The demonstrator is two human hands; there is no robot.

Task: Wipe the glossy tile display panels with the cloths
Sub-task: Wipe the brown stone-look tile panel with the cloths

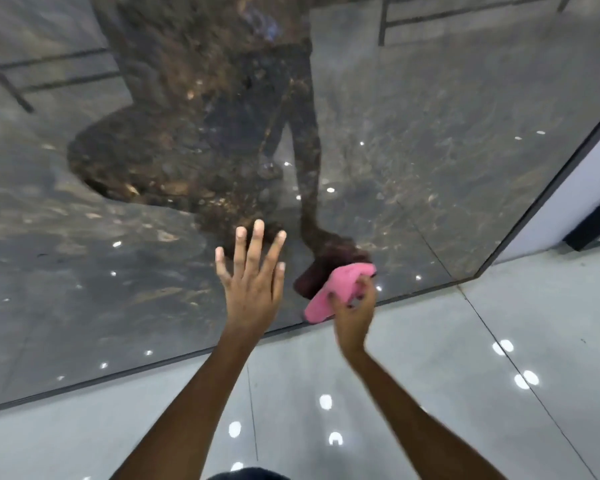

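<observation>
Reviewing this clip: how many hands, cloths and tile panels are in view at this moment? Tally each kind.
Hands: 2, the left hand open with fingers spread, the right hand gripping the cloth
Cloths: 1, a pink cloth near the panel's bottom edge
Glossy tile panels: 1, a dark tile panel
Total: 4

One camera sits on the person's head. It looks forward and down, close to the shiny panel (395, 140), both hands and the floor (430, 375).
</observation>
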